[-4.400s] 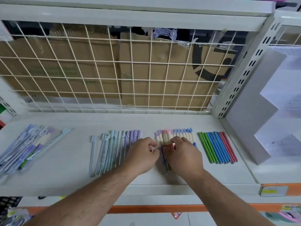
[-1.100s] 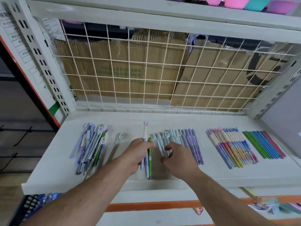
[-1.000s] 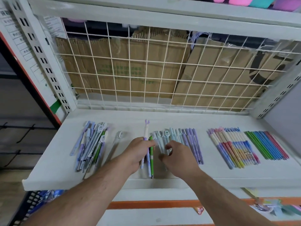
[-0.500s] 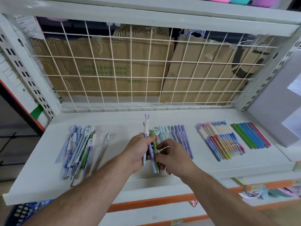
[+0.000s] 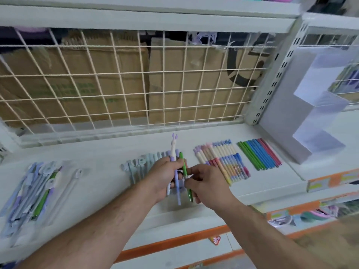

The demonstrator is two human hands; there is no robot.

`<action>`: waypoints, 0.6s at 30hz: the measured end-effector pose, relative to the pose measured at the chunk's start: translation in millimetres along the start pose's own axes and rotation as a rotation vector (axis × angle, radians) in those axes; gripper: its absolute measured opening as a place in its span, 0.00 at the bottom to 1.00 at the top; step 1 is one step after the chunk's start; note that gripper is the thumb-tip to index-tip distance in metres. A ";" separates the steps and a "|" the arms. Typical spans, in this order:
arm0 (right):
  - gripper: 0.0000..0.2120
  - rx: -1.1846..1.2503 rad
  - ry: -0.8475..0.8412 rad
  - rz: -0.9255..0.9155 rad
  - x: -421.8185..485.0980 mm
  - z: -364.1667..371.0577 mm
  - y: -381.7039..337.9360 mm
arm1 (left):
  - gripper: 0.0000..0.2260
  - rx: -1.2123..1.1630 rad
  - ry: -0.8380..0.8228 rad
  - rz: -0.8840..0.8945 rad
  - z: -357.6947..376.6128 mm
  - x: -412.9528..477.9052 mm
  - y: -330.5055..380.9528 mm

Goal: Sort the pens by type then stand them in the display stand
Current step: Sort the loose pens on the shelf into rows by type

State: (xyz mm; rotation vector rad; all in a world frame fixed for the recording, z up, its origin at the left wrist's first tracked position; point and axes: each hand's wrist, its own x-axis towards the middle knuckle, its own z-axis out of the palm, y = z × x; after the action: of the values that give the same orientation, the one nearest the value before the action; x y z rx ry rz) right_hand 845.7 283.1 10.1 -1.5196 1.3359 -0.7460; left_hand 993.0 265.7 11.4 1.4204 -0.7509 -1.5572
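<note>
My left hand (image 5: pixel 162 176) grips a few pens upright above the white shelf (image 5: pixel 108 162): a white and purple pen with a bunny-ear top (image 5: pixel 173 147), a lilac one and a green pen (image 5: pixel 184 169). My right hand (image 5: pixel 206 184) pinches the lower part of the green pen. Behind my hands lies a row of pale blue and lilac pens (image 5: pixel 139 164). To the right lie a row of pastel printed pens (image 5: pixel 223 160) and a row of slim green, blue and red pens (image 5: pixel 259 153). A loose pile of mixed pens (image 5: pixel 34 188) lies at the left. A white stepped display stand (image 5: pixel 308 121) is at the far right.
A white wire grid (image 5: pixel 136 80) with cardboard behind it closes the shelf's back. A single pale pen (image 5: pixel 72 181) lies beside the left pile. A perforated upright post (image 5: pixel 275 78) separates the shelf from the stand. Orange-edged shelves with goods run below.
The view swung right, bringing the display stand into sight. My hands lifted the few pens off the shelf, and my right hand moved onto the green pen.
</note>
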 end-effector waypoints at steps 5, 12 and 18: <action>0.04 -0.098 0.071 -0.019 16.4 -66.5 28.8 | 0.04 0.048 0.048 0.009 65.5 19.6 -2.3; 0.13 -0.455 0.192 -0.025 35.7 -145.0 66.1 | 0.04 0.003 0.094 -0.012 131.3 34.4 -4.5; 0.09 -0.720 0.275 -0.013 60.2 -182.3 81.0 | 0.04 0.029 0.106 -0.017 151.4 41.0 -3.7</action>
State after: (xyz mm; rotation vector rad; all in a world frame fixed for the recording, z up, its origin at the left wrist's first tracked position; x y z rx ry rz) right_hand 664.2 182.1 -5.9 -2.0277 1.9376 -0.5104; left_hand 845.5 212.4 14.7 1.5215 -0.7021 -1.4773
